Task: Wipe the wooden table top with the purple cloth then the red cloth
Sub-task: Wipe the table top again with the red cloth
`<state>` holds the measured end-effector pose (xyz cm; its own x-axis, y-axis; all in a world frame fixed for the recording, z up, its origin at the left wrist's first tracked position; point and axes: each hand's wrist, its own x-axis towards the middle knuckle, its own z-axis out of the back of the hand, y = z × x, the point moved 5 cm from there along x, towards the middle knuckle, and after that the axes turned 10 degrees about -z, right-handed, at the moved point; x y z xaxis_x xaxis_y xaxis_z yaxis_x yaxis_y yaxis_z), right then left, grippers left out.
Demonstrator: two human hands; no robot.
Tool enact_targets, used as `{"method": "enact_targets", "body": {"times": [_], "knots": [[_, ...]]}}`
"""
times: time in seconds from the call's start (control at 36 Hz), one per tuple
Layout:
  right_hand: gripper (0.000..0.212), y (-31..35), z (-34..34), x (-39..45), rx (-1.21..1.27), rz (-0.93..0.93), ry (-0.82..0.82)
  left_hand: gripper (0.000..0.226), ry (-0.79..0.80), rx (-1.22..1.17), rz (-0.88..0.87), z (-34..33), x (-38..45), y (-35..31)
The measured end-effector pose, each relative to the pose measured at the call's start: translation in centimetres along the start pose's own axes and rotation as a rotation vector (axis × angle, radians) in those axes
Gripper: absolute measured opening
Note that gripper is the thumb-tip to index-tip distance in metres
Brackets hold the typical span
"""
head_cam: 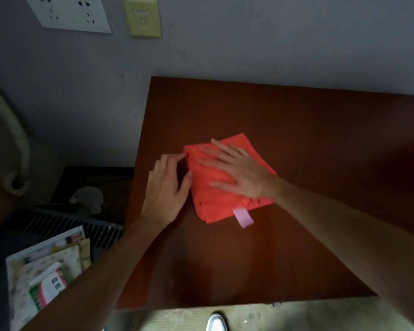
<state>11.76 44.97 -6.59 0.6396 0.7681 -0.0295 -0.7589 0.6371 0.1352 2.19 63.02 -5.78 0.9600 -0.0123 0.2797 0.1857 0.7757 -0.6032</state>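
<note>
Pressing our flat, released right hand (239,170) on the folded red cloth (225,182) mid-worktop (320,139), we pinch its left edge in our left hand (167,187) grip.

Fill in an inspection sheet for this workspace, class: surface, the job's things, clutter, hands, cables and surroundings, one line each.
Surface: dark wooden table top, bare apart from the cloth.
Job's things: folded red cloth lies flat on the table, pink tag at its near edge; purple cloth not seen.
Clutter: nothing seen on the table.
Hands: right hand presses flat on the cloth; left hand pinches its left edge.
Cables: nothing seen.
Surroundings: wall sockets above; printed papers and a dark grille left of the table; pale floor in front.
</note>
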Motion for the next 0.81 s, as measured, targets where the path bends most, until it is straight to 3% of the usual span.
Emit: {"method": "enact_targets", "body": {"times": [0.11,0.33,0.47,0.64,0.72,0.81], "knots": [[0.071,-5.8,1.4,5.9,0.016,-0.065,-0.033,0.054,0.015,-0.017,0.024,-1.4,0.4,-0.6],[0.076,-14.6,2.8,15.0,0.064,-0.176,-0.042,0.049,0.229,0.276,-0.107,-3.5,0.0,-1.4],[0.064,-17.1,3.3,17.9,0.064,-0.323,-0.081,0.050,0.234,0.287,-0.106,-3.6,0.1,-1.4],[0.064,-16.5,3.2,16.8,0.114,-0.504,-0.151,0.049,0.218,0.298,-0.116,-3.4,0.2,-1.4],[0.067,-15.6,2.8,13.6,0.140,-0.657,-0.177,0.050,0.211,0.294,-0.111,-3.3,0.1,-1.3],[0.071,-13.9,2.3,9.3,0.157,-0.687,-0.172,0.052,0.188,0.278,-0.113,-3.2,0.3,-1.2]]}}
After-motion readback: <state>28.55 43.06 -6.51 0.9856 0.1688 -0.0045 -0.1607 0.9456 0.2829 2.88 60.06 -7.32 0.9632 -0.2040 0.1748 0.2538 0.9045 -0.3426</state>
